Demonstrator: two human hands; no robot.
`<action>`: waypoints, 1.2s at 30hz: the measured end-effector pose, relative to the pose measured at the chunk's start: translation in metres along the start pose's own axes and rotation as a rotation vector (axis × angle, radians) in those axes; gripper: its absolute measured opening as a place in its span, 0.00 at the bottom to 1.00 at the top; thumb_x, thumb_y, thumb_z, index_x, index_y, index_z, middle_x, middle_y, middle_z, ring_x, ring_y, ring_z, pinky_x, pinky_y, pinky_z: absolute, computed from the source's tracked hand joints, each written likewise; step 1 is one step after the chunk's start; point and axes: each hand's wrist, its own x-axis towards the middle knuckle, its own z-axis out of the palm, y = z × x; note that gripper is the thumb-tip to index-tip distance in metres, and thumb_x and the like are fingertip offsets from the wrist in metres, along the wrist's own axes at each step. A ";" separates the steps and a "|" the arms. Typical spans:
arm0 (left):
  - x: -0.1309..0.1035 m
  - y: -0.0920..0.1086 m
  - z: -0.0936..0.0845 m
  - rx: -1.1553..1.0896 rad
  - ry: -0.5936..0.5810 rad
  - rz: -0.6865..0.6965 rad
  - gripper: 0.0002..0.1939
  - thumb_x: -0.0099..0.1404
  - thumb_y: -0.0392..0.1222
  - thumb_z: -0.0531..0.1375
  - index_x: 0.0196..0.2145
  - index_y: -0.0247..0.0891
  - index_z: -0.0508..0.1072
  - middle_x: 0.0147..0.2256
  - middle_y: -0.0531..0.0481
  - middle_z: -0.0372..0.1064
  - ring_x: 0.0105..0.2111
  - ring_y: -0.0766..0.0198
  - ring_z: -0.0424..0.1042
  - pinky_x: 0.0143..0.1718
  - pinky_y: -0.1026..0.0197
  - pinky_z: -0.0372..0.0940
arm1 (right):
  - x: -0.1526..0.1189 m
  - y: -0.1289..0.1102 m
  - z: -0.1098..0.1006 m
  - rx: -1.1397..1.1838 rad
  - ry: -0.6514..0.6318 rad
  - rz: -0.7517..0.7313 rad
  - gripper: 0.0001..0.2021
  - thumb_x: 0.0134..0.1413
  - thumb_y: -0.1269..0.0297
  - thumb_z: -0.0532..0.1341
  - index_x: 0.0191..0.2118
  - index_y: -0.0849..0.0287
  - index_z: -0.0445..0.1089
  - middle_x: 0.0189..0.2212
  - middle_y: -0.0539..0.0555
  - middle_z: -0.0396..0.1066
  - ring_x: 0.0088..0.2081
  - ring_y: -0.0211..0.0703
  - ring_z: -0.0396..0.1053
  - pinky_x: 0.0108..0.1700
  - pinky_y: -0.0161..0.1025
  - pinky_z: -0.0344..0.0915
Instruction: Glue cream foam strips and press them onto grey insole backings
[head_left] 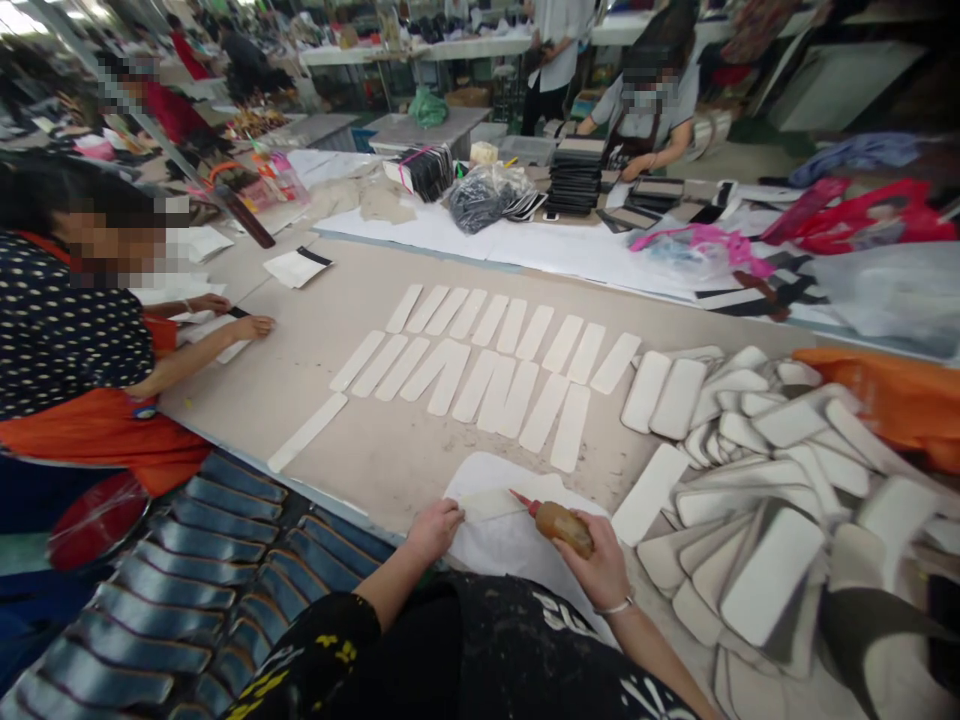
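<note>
Right hand (606, 565) wrapped round brown bottle (564, 530), red nozzle (525, 501) pointing left over pale strip (487, 505); tip contact, cannot tell. Left hand (435, 528) pinches strip's left end between thumb and fingers. Strip lies over white sheet (480, 470) at near edge of table (352, 275). Beyond, white pieces (511, 325) in two slanted rows. Right, heap of similar pieces (772, 575), orange cloth (889, 400) behind. Far left, co-worker's hand (253, 327) at black-ended white piece (234, 345).
</note>
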 end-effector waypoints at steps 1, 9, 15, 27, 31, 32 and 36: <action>0.000 0.000 0.000 0.001 -0.001 -0.001 0.16 0.67 0.41 0.47 0.38 0.40 0.75 0.40 0.48 0.66 0.39 0.64 0.64 0.45 0.62 0.60 | 0.002 -0.006 0.007 0.032 -0.041 -0.026 0.21 0.45 0.57 0.62 0.45 0.61 0.64 0.38 0.58 0.67 0.41 0.49 0.64 0.44 0.47 0.64; 0.000 -0.004 0.001 0.018 0.001 0.019 0.15 0.67 0.41 0.48 0.37 0.38 0.74 0.39 0.47 0.67 0.39 0.63 0.64 0.45 0.61 0.60 | 0.019 -0.031 0.049 0.144 -0.229 -0.113 0.20 0.42 0.63 0.61 0.45 0.57 0.64 0.37 0.55 0.67 0.41 0.48 0.65 0.44 0.46 0.65; -0.001 -0.004 0.000 0.047 0.003 0.031 0.15 0.67 0.41 0.48 0.38 0.38 0.74 0.39 0.46 0.66 0.38 0.63 0.64 0.43 0.61 0.61 | 0.017 -0.034 0.052 0.149 -0.258 -0.105 0.20 0.41 0.65 0.61 0.45 0.57 0.65 0.36 0.55 0.67 0.40 0.47 0.65 0.43 0.44 0.65; 0.004 0.008 -0.011 0.165 -0.079 0.008 0.15 0.67 0.40 0.48 0.35 0.38 0.74 0.38 0.47 0.66 0.37 0.63 0.66 0.41 0.63 0.61 | 0.001 -0.011 0.019 0.059 -0.162 -0.068 0.18 0.43 0.66 0.61 0.44 0.58 0.64 0.36 0.56 0.66 0.40 0.48 0.64 0.43 0.46 0.65; 0.008 0.016 -0.016 0.223 -0.117 -0.020 0.14 0.66 0.40 0.49 0.34 0.37 0.74 0.37 0.45 0.66 0.38 0.62 0.66 0.40 0.62 0.61 | -0.006 0.015 -0.006 -0.022 -0.080 -0.014 0.17 0.45 0.63 0.60 0.44 0.59 0.64 0.36 0.56 0.66 0.39 0.48 0.65 0.42 0.47 0.65; 0.009 0.019 -0.018 0.237 -0.126 -0.025 0.14 0.66 0.39 0.49 0.33 0.36 0.74 0.36 0.45 0.66 0.38 0.61 0.66 0.40 0.61 0.61 | -0.008 0.022 -0.013 -0.040 -0.056 -0.001 0.18 0.45 0.62 0.60 0.45 0.59 0.64 0.36 0.56 0.66 0.39 0.49 0.65 0.42 0.47 0.65; 0.013 0.027 -0.021 0.286 -0.147 -0.042 0.14 0.65 0.39 0.49 0.29 0.35 0.73 0.34 0.44 0.66 0.36 0.60 0.67 0.39 0.60 0.60 | -0.016 0.043 -0.033 -0.111 0.078 0.058 0.20 0.45 0.59 0.61 0.45 0.61 0.64 0.36 0.58 0.66 0.39 0.51 0.64 0.42 0.51 0.65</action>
